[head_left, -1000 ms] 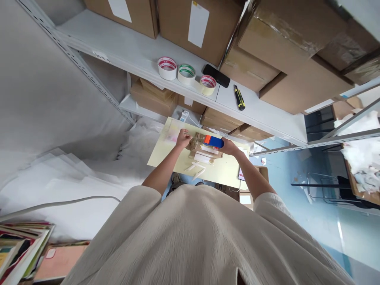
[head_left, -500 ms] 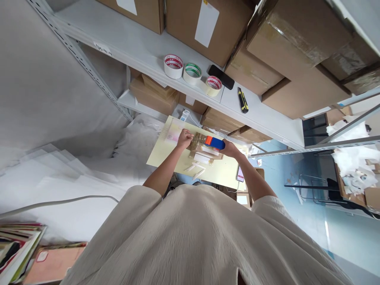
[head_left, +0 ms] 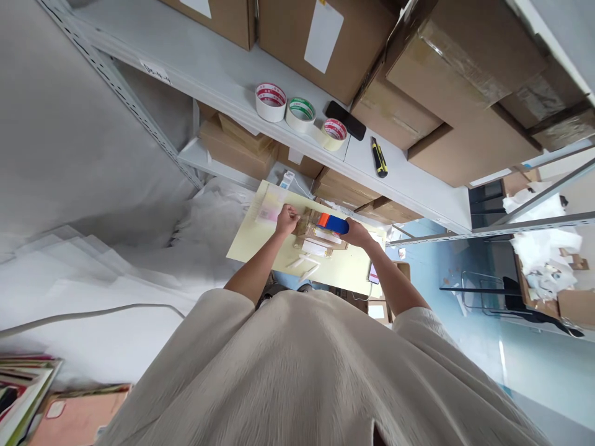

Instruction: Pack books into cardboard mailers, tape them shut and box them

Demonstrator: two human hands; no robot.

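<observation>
My right hand (head_left: 357, 233) grips a blue tape dispenser (head_left: 336, 225) with an orange front end. It sits over small cardboard boxes (head_left: 304, 230) bound with shiny clear tape. Fingers curled together, my left hand (head_left: 288, 219) is at the left end of these boxes; whatever it may pinch is too small to make out. A white label (head_left: 314, 247) shows on the near side of the boxes. Below them, thin white strips (head_left: 308, 271) lie on the pale yellow tabletop (head_left: 242, 243). Left of my left hand is a clear plastic bag (head_left: 270, 205) with pinkish print.
On the grey shelf (head_left: 409, 170) above stand tape rolls (head_left: 271, 103), a black phone (head_left: 346, 120) and a yellow-black box cutter (head_left: 379, 158). Large cartons (head_left: 325, 46) fill its back. A lit phone (head_left: 374, 274) lies at the table's right edge. White foam sheets (head_left: 116, 297) cover the left.
The view has shifted slightly. Both hands and the tape dispenser keep nearly the same places over the boxes.
</observation>
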